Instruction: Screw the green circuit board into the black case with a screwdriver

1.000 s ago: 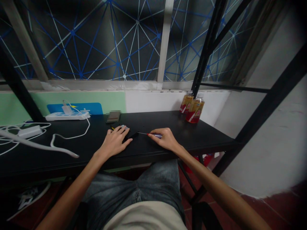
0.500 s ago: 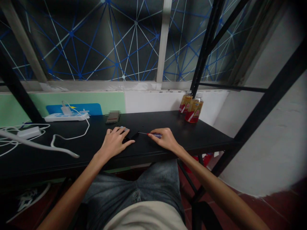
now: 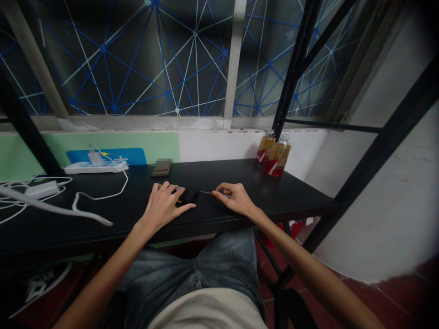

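Observation:
My left hand (image 3: 163,205) lies on a small dark object (image 3: 185,197) on the black desk (image 3: 103,214), fingers pressed down over it. My right hand (image 3: 232,199) pinches a thin screwdriver (image 3: 206,192) whose metal tip points left at the dark object. The fingers now hide the screwdriver's handle. Both hands sit near the desk's front edge, close together.
A white power strip (image 3: 92,167) with a plug and white cables (image 3: 85,197) lies at the back left, with a white adapter (image 3: 43,188) further left. A small dark device (image 3: 162,168) sits behind my left hand. Two bottles of orange drink (image 3: 276,156) stand at the back right beside black frame bars.
My left hand has slid slightly right and closed more over the dark object. My right fingers have curled over the screwdriver, hiding its red and blue handle.

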`<state>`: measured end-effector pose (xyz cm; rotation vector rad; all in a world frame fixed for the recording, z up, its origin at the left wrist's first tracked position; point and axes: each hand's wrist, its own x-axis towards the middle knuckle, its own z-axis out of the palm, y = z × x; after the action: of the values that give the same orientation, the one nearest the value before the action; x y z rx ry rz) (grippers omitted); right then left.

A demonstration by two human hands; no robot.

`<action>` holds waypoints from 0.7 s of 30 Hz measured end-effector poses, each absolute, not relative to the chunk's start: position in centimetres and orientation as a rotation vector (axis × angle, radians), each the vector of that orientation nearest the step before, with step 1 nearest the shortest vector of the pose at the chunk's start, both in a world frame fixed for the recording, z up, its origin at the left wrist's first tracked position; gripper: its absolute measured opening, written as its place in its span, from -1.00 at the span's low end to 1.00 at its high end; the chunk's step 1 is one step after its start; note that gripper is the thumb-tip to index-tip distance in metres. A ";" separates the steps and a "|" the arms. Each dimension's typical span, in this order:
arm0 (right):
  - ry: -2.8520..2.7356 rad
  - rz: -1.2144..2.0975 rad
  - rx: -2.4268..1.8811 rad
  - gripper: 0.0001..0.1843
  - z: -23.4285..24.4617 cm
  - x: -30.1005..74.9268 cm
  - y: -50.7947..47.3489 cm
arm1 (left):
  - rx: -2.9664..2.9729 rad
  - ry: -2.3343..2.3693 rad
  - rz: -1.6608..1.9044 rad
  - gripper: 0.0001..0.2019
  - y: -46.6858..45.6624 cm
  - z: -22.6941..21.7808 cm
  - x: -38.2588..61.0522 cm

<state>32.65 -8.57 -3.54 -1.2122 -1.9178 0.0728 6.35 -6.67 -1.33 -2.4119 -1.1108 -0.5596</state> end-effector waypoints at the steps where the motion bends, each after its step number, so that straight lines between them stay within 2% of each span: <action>1: -1.919 0.090 -1.231 -0.69 -3.4 32.7 -8.6 | -2.408 -1.113 -0.562 -0.35 -6.7 -1.3 6.3; 6: -1.945 0.275 -1.213 -0.82 -3.4 33.0 -8.3 | -2.414 -1.121 -0.566 -0.34 -6.4 -1.8 6.1; 10: -1.881 0.423 -1.159 -0.78 -3.9 33.5 -7.7 | -2.572 -1.133 -0.488 -0.34 -6.0 -2.3 5.9; 18: -1.981 0.112 -1.299 -0.50 -3.5 33.7 -8.2 | -2.600 -1.139 -0.524 -0.39 -6.4 -1.9 6.0; 21: -1.992 0.160 -1.261 -0.65 -3.6 33.7 -8.3 | -2.598 -1.087 -0.592 -0.38 -6.4 -1.7 6.0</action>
<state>33.74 -8.27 -3.60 -1.2610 -1.9917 0.1603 6.01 -6.42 -1.71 -2.5978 -1.0875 -0.5919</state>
